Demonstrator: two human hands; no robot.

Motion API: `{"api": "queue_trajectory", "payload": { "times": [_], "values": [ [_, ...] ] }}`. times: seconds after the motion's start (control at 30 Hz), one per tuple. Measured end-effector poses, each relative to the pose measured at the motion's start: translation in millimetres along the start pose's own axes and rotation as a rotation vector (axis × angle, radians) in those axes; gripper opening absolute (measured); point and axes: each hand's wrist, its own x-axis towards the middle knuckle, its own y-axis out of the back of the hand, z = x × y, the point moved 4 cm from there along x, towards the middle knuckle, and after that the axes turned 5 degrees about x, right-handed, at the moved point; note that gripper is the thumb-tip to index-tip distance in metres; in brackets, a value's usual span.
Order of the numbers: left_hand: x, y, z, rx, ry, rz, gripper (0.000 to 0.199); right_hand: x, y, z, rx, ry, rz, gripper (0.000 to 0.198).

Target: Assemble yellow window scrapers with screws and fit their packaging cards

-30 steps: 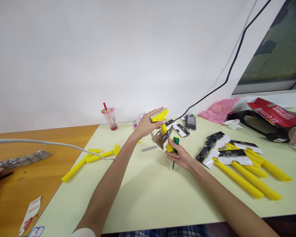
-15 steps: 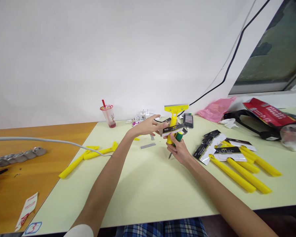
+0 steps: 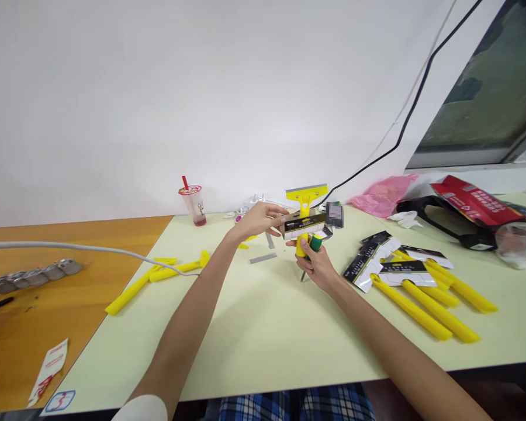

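A yellow scraper (image 3: 305,195) stands blade end up above the table, a metal strip along its wide head. My right hand (image 3: 318,264) wraps round its handle and also holds a green-and-yellow screwdriver (image 3: 316,242), whose shaft points down. Around the scraper's handle sits a black-and-white cardboard sleeve (image 3: 305,225). The fingers of my left hand (image 3: 263,221) are closed on the left end of that sleeve. Below my left hand, loose metal blades (image 3: 263,258) lie on the table.
Several packaged yellow scrapers (image 3: 425,304) are piled at right. Other yellow scraper parts (image 3: 134,292) lie at left, near a grey cable (image 3: 114,251). A drink cup (image 3: 194,206) stands by the wall. A pink bag (image 3: 383,196) and a red package (image 3: 482,199) sit back right.
The scraper has shifted slightly left and lower. The cardboard sleeve has turned so its printed front faces me more, with my left fingers still at its left end.
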Motion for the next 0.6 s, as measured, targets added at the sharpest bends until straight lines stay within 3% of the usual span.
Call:
{"api": "queue_trajectory", "payload": {
  "times": [0.1,0.27,0.6],
  "values": [
    [3,5,-1,-0.012,-0.009,0.092,0.04,-1,0,1,-0.007,-0.037,-0.018,0.052],
    [4,20,2,-0.144,-0.043,0.328,0.046,-3,-2,0,-0.003,-0.087,-0.028,0.061],
    [-5,31,20,-0.197,-0.109,0.523,0.037,-10,-12,-5,-0.051,-0.162,-0.133,0.062]
  ]
}}
